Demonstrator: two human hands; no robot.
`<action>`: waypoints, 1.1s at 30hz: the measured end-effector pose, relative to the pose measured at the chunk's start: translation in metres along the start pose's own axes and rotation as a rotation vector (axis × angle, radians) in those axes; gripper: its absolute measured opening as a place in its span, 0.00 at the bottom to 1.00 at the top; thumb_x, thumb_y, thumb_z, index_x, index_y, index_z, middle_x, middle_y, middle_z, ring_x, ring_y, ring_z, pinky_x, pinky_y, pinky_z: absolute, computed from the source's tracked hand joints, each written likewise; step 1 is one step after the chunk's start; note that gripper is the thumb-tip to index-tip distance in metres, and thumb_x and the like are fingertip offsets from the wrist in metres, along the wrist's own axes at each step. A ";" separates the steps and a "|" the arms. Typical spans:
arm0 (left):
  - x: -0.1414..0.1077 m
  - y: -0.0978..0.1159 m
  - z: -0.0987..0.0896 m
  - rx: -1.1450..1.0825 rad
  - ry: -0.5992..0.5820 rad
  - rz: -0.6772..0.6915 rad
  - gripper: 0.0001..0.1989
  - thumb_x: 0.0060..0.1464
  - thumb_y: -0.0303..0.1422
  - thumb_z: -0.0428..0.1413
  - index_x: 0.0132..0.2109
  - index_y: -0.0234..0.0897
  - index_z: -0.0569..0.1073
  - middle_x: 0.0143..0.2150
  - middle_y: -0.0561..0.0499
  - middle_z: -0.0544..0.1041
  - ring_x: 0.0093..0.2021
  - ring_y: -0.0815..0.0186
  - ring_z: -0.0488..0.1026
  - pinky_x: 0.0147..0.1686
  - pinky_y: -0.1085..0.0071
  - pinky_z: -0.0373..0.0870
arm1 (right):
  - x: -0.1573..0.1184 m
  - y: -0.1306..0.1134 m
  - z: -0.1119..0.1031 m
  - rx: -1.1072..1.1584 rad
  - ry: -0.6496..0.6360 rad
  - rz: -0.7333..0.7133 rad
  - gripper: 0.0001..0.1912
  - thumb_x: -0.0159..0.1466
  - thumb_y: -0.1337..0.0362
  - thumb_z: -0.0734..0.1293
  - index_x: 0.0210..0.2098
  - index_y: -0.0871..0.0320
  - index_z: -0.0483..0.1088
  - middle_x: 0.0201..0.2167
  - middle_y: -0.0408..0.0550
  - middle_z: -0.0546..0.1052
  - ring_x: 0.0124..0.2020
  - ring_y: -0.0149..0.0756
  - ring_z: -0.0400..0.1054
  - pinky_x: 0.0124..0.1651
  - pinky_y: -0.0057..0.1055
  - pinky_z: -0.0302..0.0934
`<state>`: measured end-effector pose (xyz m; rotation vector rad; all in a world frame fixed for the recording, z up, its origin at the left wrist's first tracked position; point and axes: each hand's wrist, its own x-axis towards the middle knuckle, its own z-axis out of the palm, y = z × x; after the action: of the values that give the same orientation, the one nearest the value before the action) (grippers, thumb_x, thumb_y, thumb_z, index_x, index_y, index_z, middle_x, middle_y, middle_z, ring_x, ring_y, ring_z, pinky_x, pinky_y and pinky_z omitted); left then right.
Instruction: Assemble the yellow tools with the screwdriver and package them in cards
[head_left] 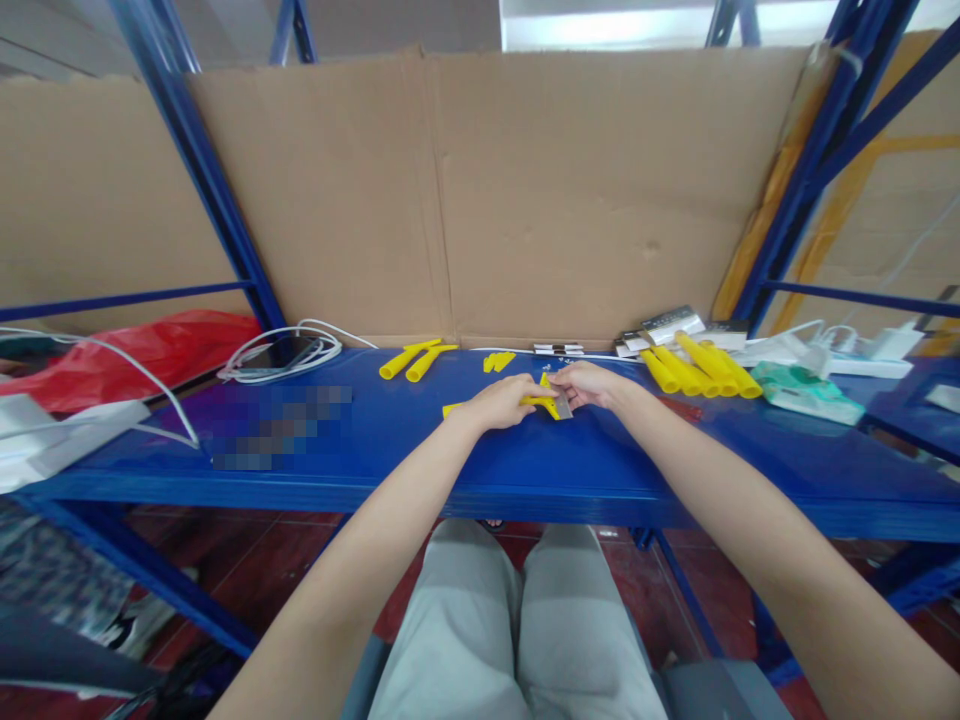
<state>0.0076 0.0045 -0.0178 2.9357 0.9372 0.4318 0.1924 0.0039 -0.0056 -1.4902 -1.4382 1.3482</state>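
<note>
My left hand is closed around a yellow plastic scraper handle, whose flared head points right and whose other end shows left of the wrist. At that head, my right hand pinches a flat grey metal blade. The blade lies against the handle's head; whether it is seated there I cannot tell. Just behind my hands, small yellow plastic pieces lie on the blue table. Two similar yellow handles rest farther left.
Several yellow handles lie at the right beside small boxes and a green-white packet. Dark-and-white clips or packs lie at the back. A coiled white cable and red bag are left. A cardboard sheet stands behind.
</note>
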 end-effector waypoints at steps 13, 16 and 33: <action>-0.007 0.002 -0.009 0.161 0.004 -0.207 0.24 0.56 0.24 0.50 0.58 0.48 0.72 0.55 0.47 0.74 0.56 0.59 0.70 0.54 0.67 0.65 | 0.001 -0.002 -0.020 0.006 0.330 -0.069 0.05 0.63 0.68 0.65 0.31 0.60 0.65 0.19 0.40 0.70 0.15 0.23 0.63 0.19 0.21 0.58; -0.010 0.000 -0.011 0.178 -0.010 -0.246 0.25 0.54 0.23 0.51 0.56 0.49 0.74 0.56 0.50 0.75 0.56 0.60 0.71 0.55 0.67 0.65 | 0.005 0.001 -0.024 -0.034 0.389 -0.104 0.05 0.62 0.69 0.66 0.30 0.60 0.65 0.18 0.40 0.69 0.15 0.23 0.62 0.17 0.20 0.55; -0.020 0.009 -0.030 0.222 -0.026 -0.597 0.22 0.54 0.24 0.51 0.52 0.47 0.77 0.52 0.46 0.77 0.53 0.54 0.74 0.50 0.61 0.71 | 0.072 -0.032 0.029 -1.214 0.221 -0.477 0.30 0.60 0.75 0.61 0.62 0.56 0.64 0.61 0.54 0.67 0.60 0.45 0.63 0.60 0.40 0.57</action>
<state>-0.0110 -0.0160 0.0073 2.6212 1.8682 0.2665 0.1461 0.0739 0.0007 -1.6648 -2.4004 -0.1017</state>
